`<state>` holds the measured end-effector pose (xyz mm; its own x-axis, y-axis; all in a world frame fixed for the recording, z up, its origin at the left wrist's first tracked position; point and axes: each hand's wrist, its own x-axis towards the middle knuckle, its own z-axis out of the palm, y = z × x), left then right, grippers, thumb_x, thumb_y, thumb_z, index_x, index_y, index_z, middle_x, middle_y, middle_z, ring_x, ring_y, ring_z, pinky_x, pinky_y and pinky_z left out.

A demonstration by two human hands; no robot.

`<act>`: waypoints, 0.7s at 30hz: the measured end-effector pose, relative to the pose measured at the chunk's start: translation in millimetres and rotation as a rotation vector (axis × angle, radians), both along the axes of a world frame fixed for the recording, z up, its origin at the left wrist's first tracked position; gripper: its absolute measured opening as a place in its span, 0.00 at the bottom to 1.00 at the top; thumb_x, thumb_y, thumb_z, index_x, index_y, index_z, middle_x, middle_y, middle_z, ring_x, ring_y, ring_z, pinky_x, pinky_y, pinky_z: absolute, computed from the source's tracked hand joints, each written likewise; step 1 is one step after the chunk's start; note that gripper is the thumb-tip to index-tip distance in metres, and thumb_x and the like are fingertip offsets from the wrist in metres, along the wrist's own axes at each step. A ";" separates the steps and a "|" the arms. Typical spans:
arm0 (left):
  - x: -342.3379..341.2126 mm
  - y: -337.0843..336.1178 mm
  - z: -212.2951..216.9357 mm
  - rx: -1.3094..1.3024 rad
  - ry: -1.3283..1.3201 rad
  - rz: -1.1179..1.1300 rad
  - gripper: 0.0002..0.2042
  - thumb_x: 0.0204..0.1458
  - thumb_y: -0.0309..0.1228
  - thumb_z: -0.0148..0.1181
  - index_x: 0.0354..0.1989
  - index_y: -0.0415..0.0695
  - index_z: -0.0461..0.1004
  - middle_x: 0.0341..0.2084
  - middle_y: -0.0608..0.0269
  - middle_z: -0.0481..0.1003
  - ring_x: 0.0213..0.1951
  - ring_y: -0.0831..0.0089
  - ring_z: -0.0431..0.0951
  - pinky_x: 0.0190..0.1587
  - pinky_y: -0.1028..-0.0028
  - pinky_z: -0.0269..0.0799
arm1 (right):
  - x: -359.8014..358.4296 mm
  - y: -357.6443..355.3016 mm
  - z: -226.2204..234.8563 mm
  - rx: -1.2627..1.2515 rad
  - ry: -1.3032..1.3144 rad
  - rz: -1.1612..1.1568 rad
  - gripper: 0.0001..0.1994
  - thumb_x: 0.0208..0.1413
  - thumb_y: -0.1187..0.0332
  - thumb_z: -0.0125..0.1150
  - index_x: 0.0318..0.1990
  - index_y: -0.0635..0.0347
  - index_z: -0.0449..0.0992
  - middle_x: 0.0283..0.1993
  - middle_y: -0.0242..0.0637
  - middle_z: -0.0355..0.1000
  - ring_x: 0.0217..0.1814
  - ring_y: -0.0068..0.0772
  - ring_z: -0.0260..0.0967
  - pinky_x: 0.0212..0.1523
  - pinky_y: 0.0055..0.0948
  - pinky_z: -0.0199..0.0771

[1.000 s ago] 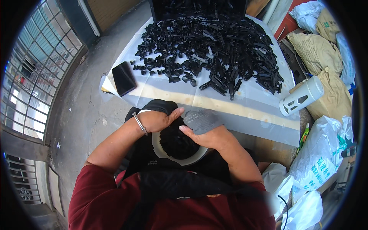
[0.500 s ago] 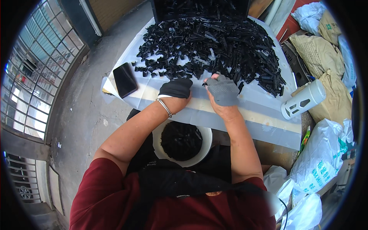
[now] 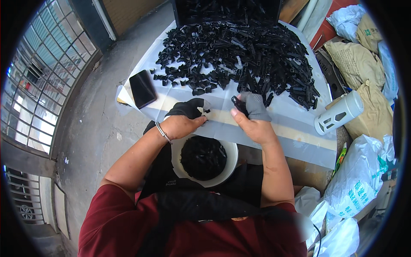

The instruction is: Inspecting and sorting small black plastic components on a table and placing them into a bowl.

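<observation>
My left hand [image 3: 187, 115], in a black fingerless glove, pinches a small black plastic piece [image 3: 206, 111] at its fingertips above the table's front edge. To its right, my right hand [image 3: 252, 115], in a grey dotted glove, grips a longer black plastic part [image 3: 239, 105] with one end sticking out toward the left hand. The two pieces are apart. Beyond both hands a wide heap of black plastic parts [image 3: 239, 55] covers the white sheet [image 3: 171, 100], curved bits at left and long strips at right. Below my wrists, a white bucket [image 3: 231, 160] holds black pieces [image 3: 203, 157].
A dark phone [image 3: 143, 88] lies at the table's left corner. At the right edge a white perforated cylinder [image 3: 339, 113] leans on its side. Behind the heap stands a black bin [image 3: 227, 12]. Beige sacks [image 3: 355, 64] and white plastic bags [image 3: 357, 184] are piled at right.
My hands have drawn back from the heap's near edge and moved apart. The left has shifted left and toward me, showing its small piece; the right now shows a longer black part.
</observation>
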<state>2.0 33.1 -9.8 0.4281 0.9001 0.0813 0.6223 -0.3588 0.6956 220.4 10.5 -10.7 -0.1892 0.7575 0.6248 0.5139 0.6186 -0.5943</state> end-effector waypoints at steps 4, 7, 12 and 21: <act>-5.7 -13.3 2.5 -0.088 -0.078 -0.080 0.19 0.43 0.28 0.63 0.45 0.40 0.69 0.21 0.64 0.73 0.24 0.80 0.70 0.28 0.77 0.69 | -19.9 -22.3 -3.1 -0.266 -0.166 0.171 0.16 0.51 0.62 0.57 0.44 0.61 0.70 0.33 0.40 0.70 0.36 0.41 0.68 0.40 0.32 0.67; -4.6 -19.1 7.1 -0.124 -0.044 -0.080 0.19 0.43 0.28 0.63 0.45 0.39 0.68 0.21 0.65 0.73 0.24 0.81 0.70 0.28 0.78 0.69 | -28.9 -28.2 -5.4 -0.287 -0.194 0.212 0.14 0.50 0.63 0.58 0.42 0.59 0.72 0.36 0.43 0.71 0.38 0.42 0.68 0.40 0.33 0.67; -6.9 -23.1 1.6 -0.409 -0.314 -0.072 0.16 0.50 0.33 0.56 0.46 0.41 0.68 0.22 0.65 0.73 0.24 0.82 0.70 0.28 0.78 0.68 | -35.5 -35.2 -17.9 -0.070 -0.259 0.071 0.13 0.48 0.64 0.59 0.40 0.60 0.73 0.34 0.42 0.72 0.34 0.43 0.68 0.36 0.35 0.67; -3.7 -41.8 -17.7 -0.390 -0.455 0.136 0.22 0.59 0.46 0.38 0.29 0.40 0.72 0.17 0.67 0.70 0.22 0.80 0.67 0.26 0.78 0.64 | -30.6 -40.3 -6.8 -0.096 -0.278 0.037 0.12 0.51 0.63 0.56 0.36 0.62 0.71 0.30 0.42 0.69 0.32 0.47 0.65 0.36 0.39 0.62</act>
